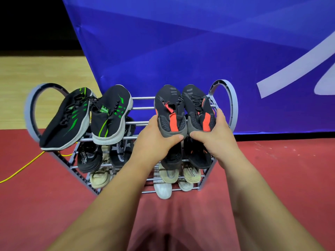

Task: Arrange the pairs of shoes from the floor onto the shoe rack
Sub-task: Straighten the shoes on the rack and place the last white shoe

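- The left hand (157, 140) grips the heel of the left black-and-orange sneaker (168, 109).
- The right hand (215, 134) grips the heel of the right black-and-orange sneaker (197, 109).
- Both sit at the right end of the shoe rack's (234, 105) top tier.
- Black-and-green sneakers (110, 113) lie at its left end.
- A beige shoe (192, 173) lower down reads "APROR".

Two bare arms run from hands to btm edge of view. Left hand (155, 142) & right hand (217, 138): both bare. Left thumbnail (180, 136) short, trimmed, rounded. Left forearm (108, 196) & right forearm (257, 192): uncovered as far as visible, slim at wrist, broader twd elbow. Btm ctr, between arms: pinkish-red shape (181, 223) w/ dark crease in the middle, poss. trouser legs; can't tell apart from floor.
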